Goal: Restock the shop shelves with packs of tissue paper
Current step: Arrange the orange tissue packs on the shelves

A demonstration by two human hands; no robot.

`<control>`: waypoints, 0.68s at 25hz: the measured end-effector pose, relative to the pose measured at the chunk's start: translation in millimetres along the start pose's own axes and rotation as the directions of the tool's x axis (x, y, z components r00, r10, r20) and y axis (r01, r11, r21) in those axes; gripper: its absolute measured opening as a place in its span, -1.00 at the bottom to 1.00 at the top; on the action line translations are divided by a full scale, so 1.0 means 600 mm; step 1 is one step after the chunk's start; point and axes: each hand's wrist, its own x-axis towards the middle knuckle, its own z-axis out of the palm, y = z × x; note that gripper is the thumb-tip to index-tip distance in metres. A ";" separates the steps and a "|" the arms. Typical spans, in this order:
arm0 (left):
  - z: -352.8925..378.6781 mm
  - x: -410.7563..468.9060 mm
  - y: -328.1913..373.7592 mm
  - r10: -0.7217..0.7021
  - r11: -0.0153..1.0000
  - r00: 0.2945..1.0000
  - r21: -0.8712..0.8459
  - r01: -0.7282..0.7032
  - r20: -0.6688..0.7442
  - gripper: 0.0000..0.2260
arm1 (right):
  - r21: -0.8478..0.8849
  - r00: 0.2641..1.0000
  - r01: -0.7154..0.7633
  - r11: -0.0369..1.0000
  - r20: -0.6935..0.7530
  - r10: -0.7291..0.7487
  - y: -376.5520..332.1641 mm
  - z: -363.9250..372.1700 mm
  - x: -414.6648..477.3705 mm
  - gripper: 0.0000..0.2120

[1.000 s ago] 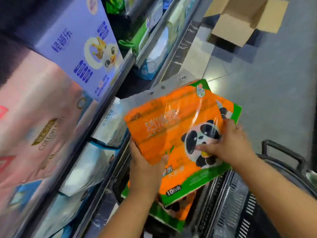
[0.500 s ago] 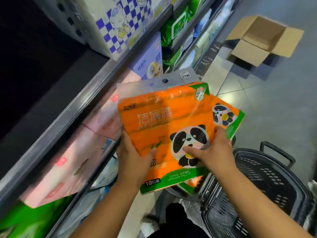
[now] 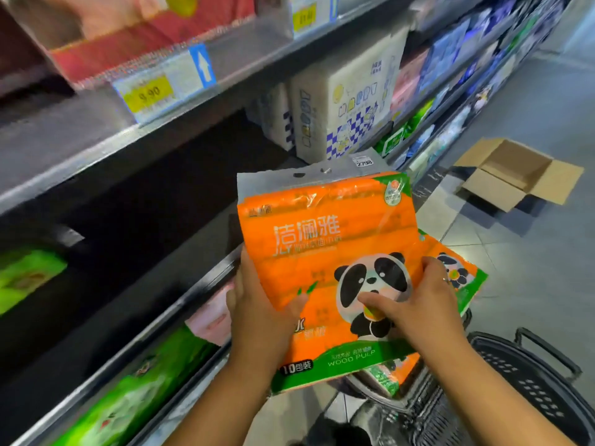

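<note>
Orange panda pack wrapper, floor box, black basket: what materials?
The orange pack: thin printed plastic film, glossy; glare streaks and wrinkles show it. The box: brown cardboard, matte, flaps folded open. The basket: probably moulded black plastic, matte, slotted wall; coated metal not ruled out.

glossy plastic tissue pack (image 3: 322, 239), matt cardboard box (image 3: 515, 175), metal shelf (image 3: 106, 133)

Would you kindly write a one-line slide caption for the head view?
Left hand and right hand grip orange panda tissue packs beside a shop shelf; black basket nearby.
</note>
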 end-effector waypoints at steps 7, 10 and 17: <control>-0.122 0.020 0.001 -0.036 0.999 0.993 0.033 0.040 -0.115 -0.07 | -0.012 0.987 0.146 0.989 0.072 -0.145 -0.120 0.012 -0.007 -0.23; -0.153 0.060 -0.009 -0.123 0.992 0.987 -0.025 0.121 -0.102 -0.10 | -0.068 0.973 0.210 0.975 0.109 -0.202 -0.160 0.036 0.030 -0.28; -0.165 0.169 -0.041 -0.299 0.952 0.934 -0.131 0.277 -0.197 -0.44 | -0.029 0.917 0.374 0.927 0.160 -0.365 -0.236 0.113 0.156 -0.26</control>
